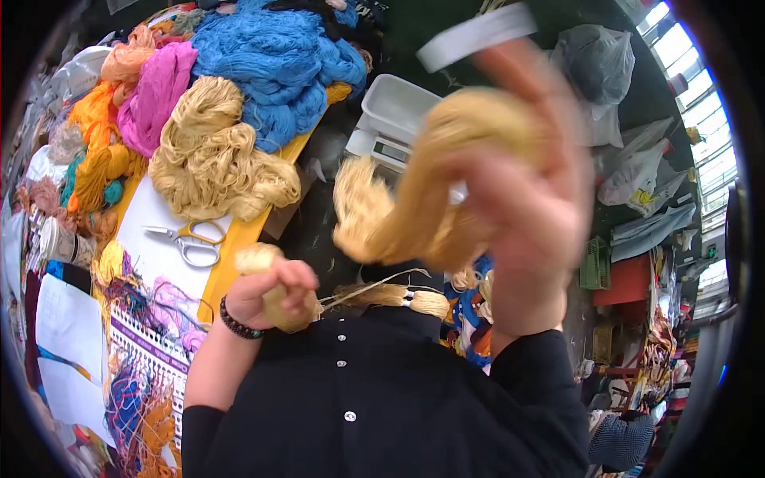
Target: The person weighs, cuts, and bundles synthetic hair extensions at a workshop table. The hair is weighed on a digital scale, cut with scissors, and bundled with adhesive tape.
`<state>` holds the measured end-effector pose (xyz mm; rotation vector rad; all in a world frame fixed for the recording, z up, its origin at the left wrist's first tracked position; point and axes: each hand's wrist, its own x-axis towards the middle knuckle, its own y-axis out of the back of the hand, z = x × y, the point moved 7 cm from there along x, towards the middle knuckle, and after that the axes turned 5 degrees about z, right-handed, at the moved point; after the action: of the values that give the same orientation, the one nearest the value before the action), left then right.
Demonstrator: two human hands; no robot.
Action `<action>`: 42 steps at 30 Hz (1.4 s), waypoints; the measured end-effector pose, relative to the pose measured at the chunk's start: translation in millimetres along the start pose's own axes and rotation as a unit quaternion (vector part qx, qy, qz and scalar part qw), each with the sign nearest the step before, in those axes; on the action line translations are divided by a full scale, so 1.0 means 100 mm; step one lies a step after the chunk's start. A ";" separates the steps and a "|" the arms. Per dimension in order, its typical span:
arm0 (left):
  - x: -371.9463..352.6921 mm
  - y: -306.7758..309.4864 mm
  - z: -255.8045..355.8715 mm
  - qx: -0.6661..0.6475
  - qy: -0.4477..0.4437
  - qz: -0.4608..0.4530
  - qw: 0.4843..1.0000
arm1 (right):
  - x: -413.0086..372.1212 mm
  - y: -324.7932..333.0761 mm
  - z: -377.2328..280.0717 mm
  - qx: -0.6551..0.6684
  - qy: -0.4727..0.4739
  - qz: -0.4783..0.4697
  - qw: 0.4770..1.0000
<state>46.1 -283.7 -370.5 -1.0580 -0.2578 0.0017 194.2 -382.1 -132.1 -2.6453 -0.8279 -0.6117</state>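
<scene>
Raised at the right, my right hand (522, 211) is blurred by motion and closed on a thick hank of beige yarn (398, 227), whose loose end hangs to the left. A white paper strip (478, 38) shows at its upper fingertips. Lower down, in front of my chest, the fingers of my left hand (271, 295) are wrapped round a smaller beige yarn bundle (259, 256). More beige skeins (429, 303), one with a pale band, lie against my black shirt. A large heap of beige yarn (223, 155) sits on the table to the left.
Yellow-handled scissors (195, 241) lie on white paper at the left. Blue yarn (271, 60), pink yarn (155, 95) and orange yarn (92, 111) are piled behind. A scale with a white tray (398, 105) stands ahead. Plastic bags (598, 64) are at the right.
</scene>
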 end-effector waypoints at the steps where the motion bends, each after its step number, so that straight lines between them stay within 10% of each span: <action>1: 0.04 -0.07 -0.05 0.031 0.029 0.015 0.999 | -0.12 -0.04 0.32 0.004 -0.137 -0.164 0.977; 5: 0.20 -0.21 -0.15 0.140 0.029 0.172 0.975 | -0.78 -0.14 1.33 0.115 -0.342 -0.208 0.909; 10: 0.07 0.04 -0.15 0.098 -0.060 0.319 0.941 | -1.02 -0.15 1.44 0.004 -0.213 -0.236 0.948; 42: 0.10 0.12 -0.19 0.171 -0.109 0.381 0.902 | -1.14 0.01 1.67 -0.002 -0.241 -0.257 0.936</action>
<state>61.3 -292.8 -387.5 -0.7491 -0.0263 0.8490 160.6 -369.0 -330.7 -2.6134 -1.6884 -0.0534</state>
